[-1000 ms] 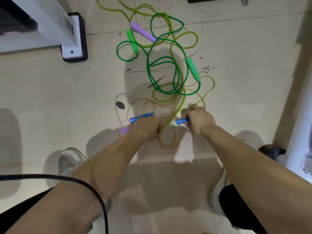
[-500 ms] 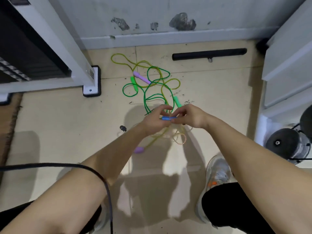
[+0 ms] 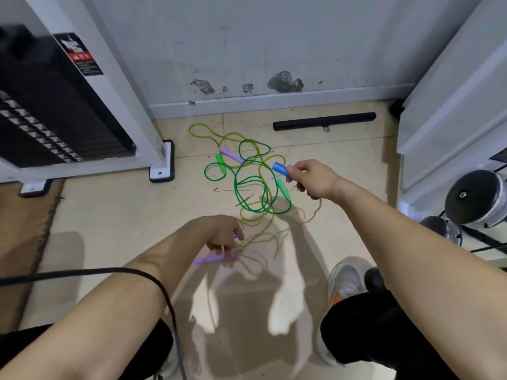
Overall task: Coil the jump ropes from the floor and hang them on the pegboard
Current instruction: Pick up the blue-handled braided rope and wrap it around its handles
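Several tangled jump ropes lie on the beige floor. My right hand (image 3: pixel 311 178) grips a blue handle (image 3: pixel 281 169) of a pale orange rope (image 3: pixel 315 212), raised above the pile. Lower down, my left hand (image 3: pixel 223 233) curls round the same rope, with a bit of blue showing at its fingers. A purple handle (image 3: pixel 212 259) lies just below the left hand. The green rope (image 3: pixel 252 187) with green handles (image 3: pixel 220 163) and the yellow-green rope (image 3: pixel 204 133) with a second purple handle (image 3: pixel 231 154) remain on the floor. No pegboard is in view.
A white-framed weight machine (image 3: pixel 115 86) with a foot plate (image 3: pixel 162 165) stands at left. A black bar (image 3: pixel 323 121) lies by the grey wall. White cabinet (image 3: pixel 452 91) and dumbbells (image 3: pixel 474 198) are at right. My shoe (image 3: pixel 347 281) is near the ropes; a black cable (image 3: pixel 109 272) crosses my left arm.
My hands, together at the blue handles half a second ago, have parted: the right moved up and right with one blue handle, the left dropped lower. The camera rose.
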